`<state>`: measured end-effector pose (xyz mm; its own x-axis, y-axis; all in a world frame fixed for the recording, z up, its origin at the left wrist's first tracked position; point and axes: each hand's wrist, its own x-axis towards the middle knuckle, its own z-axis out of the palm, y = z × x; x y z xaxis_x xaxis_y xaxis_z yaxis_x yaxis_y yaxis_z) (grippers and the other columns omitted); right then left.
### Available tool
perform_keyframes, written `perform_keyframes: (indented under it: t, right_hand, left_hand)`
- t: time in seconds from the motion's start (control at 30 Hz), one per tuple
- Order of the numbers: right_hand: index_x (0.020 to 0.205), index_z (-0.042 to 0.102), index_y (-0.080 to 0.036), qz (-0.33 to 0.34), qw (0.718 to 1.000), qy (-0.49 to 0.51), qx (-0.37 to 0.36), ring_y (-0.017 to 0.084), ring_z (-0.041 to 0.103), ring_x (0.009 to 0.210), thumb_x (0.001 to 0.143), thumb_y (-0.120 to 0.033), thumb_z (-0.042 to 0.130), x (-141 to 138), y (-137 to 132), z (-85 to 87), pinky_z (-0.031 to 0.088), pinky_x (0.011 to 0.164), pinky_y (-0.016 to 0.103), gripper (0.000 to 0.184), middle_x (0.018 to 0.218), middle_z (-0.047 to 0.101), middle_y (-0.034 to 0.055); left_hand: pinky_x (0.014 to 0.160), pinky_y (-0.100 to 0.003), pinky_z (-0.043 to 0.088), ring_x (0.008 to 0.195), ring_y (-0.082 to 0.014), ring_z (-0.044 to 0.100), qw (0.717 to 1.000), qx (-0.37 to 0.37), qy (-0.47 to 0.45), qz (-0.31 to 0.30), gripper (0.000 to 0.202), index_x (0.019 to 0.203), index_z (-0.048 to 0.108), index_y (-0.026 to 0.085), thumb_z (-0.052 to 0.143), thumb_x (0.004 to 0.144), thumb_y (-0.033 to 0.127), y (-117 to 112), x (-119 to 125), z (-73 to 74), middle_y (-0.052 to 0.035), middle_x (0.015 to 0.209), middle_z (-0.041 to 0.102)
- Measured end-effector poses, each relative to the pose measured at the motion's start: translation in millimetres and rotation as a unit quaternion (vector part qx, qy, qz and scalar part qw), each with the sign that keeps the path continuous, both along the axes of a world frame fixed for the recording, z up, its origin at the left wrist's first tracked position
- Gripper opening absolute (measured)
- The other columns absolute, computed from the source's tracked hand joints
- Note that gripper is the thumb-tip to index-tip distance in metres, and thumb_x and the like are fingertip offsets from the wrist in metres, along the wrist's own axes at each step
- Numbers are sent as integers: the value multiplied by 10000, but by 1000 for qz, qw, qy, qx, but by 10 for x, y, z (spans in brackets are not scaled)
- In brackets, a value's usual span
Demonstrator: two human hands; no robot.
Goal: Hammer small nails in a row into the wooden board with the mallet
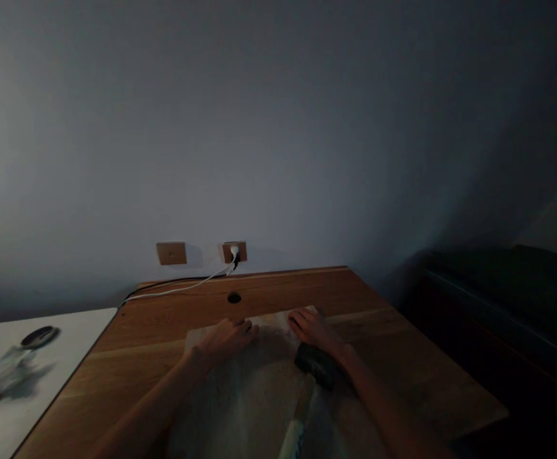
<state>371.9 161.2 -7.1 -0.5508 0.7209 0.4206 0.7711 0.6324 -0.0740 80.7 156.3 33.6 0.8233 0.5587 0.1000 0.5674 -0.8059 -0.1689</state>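
My left hand (pixel 230 335) rests near the far edge of a pale, thin board (pixel 254 395), its fingers curled in. My right hand (pixel 309 326) is at the board's far right corner, with its fingers bent down toward the surface. A gap separates the two hands. Whatever the fingers may hold is too dark and small to make out. A hammer (pixel 315 364) with a black head and a light handle lies on the board, its head close by my right wrist and its handle pointing toward me.
Beneath the board is a wooden table (pixel 129 357) with a round cable hole (pixel 234 298). Cables run to a wall socket (pixel 235 252) behind. To the left, a white surface (pixel 77 338) bears a dark round object (pixel 40 337) and a crumpled clear plastic bag (pixel 7 376).
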Motion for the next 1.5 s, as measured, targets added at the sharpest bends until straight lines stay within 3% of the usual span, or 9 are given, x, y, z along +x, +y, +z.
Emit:
perform_keyframes:
  t: [0.13, 0.3, 0.43, 0.8, 1.1, 1.5]
  right_hand:
    - [1004, 687, -195, 0, 1000, -3, -7, 222, 708, 912, 1006, -174, 512, 7, -1, 8, 546, 858, 357, 176, 973, 749, 90]
    - [1009, 686, -193, 0, 1000, -1, -15, 224, 701, 925, 1015, -172, 493, 16, -15, 19, 542, 864, 353, 194, 977, 748, 90]
    - [1005, 684, -172, 1, 1000, -1, -13, 232, 703, 933, 1010, -167, 499, 7, -21, 27, 545, 871, 363, 185, 977, 749, 101]
    - [994, 685, -174, -1, 1000, 3, -14, 229, 703, 928, 1017, -180, 484, 9, 3, -9, 548, 863, 360, 202, 974, 747, 107]
    - [981, 688, -178, -1, 1000, 10, 3, 227, 710, 906, 1011, -159, 496, 7, 8, -30, 549, 848, 354, 195, 953, 752, 101]
    - [993, 689, -178, 3, 1000, 11, 9, 230, 716, 917, 1002, -164, 535, 18, 2, -12, 548, 865, 360, 154, 974, 757, 99]
  left_hand:
    - [622, -282, 519, 717, -211, 680, 1000, -2, 0, -17, 125, 1070, 616, 185, 512, 1004, 164, 7, -10, -7, -64, 804, 677]
    - [601, -275, 505, 718, -213, 695, 999, -1, 41, -14, 182, 1123, 634, 191, 513, 996, 145, 2, 8, 4, -73, 835, 711]
    - [603, -286, 511, 738, -230, 712, 999, 1, 39, -8, 164, 1094, 661, 170, 524, 1016, 217, 17, 10, -13, -90, 845, 727]
    - [618, -297, 517, 721, -230, 717, 997, -28, -4, 72, 293, 959, 711, 176, 487, 1045, 345, 27, 92, -12, -93, 821, 734]
    - [591, -297, 524, 697, -202, 679, 994, 79, -3, -80, 131, 981, 643, 165, 538, 1021, 233, 74, -82, -76, -51, 804, 687]
    - [531, -271, 489, 652, -200, 690, 995, 75, 42, -50, 107, 1032, 622, 167, 522, 1024, 205, 23, -189, -49, -42, 794, 696]
